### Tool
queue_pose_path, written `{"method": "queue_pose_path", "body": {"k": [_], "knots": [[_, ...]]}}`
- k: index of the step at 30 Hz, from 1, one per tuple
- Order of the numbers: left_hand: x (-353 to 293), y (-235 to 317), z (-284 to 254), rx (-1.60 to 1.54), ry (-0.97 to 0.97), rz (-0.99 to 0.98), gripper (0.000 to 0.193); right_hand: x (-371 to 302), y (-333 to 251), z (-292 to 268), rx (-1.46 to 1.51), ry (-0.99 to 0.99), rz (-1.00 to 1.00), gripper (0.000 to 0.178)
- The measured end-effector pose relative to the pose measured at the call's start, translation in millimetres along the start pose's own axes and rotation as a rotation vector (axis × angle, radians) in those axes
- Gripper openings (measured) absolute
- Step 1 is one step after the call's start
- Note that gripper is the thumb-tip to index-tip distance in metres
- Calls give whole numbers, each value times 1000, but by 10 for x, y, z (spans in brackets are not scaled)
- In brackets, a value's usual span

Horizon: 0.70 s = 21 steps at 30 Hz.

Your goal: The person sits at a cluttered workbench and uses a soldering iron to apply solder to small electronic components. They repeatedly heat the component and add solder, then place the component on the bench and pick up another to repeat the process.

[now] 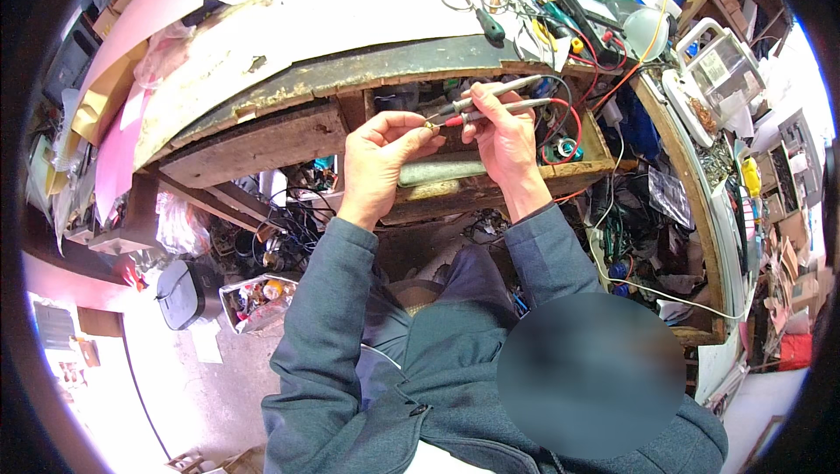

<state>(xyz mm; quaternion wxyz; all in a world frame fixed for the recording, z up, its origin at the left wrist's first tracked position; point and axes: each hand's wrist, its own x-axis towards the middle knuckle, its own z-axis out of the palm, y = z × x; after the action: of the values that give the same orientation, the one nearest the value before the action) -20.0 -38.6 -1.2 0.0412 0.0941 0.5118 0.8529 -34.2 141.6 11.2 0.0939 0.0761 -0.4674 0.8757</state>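
- Two probes are gripped in your right hand, over the open drawer; your fingers hide their middles.
- Your left hand pinches a small part, mostly covered by fingertips; its kind is unclear, as is whether the probe tips touch it.
- Both probes lie crosswise to you, tips pointing left and slightly toward you.
- The drawer holds a pale green slab, partly behind your hands.
- Left, on the floor, a box holds jumbled scraps.
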Motion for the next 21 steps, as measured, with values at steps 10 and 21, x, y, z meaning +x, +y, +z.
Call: {"method": "queue_pose_path", "body": {"k": [10, 21], "knots": [[-8, 2, -10, -3, -17, 19, 17, -3, -5, 22, 11, 10, 12, 13], [-1, -5, -15, -17, -29, 13, 17, -4, -14, 28, 8, 14, 8, 14]]}}
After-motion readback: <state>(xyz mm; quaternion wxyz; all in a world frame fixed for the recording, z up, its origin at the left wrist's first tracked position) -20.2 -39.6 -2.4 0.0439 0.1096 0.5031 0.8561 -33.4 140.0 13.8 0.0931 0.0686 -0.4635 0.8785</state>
